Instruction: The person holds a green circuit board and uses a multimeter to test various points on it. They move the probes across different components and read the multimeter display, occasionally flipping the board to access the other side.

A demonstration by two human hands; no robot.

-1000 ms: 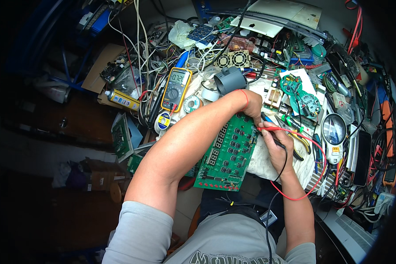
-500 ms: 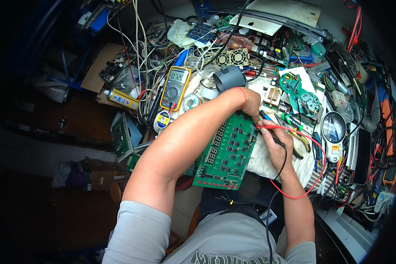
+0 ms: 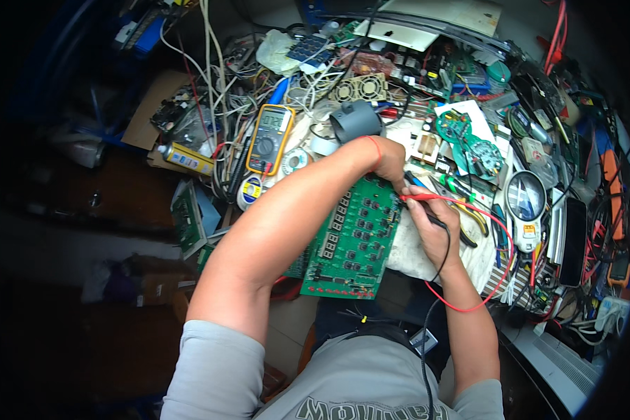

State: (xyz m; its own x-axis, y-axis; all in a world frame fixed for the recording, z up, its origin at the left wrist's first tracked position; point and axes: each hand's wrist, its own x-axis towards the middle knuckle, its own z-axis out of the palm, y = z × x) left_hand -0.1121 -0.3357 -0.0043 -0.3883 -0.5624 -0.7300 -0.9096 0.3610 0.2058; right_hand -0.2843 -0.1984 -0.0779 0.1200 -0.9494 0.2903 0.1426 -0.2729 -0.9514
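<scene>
A green circuit board (image 3: 358,239) with rows of black push buttons, a strip of digit displays and small red parts along its near edge lies tilted before me. My left hand (image 3: 388,161) reaches across it and grips its far right corner; most of its fingers are hidden. At the board's right edge, my right hand (image 3: 434,222) is closed round a red test probe (image 3: 418,197) and a black test probe (image 3: 435,222), tips toward the board. Whether the tips touch it cannot be made out. A yellow multimeter (image 3: 270,140) with a lit display lies beyond my left forearm.
Solder reels (image 3: 250,190), a grey cylinder (image 3: 357,122) and tangled wires crowd the far left bench. Yellow-handled pliers (image 3: 477,218), round green boards (image 3: 483,157), a magnifier (image 3: 526,199) and a black phone (image 3: 574,241) lie to the right. A pale cloth (image 3: 411,253) lies under my right hand.
The whole view has shifted slightly, so everything sits a little further left. Both hands keep nearly the same places at the board, with the probes still in my right hand.
</scene>
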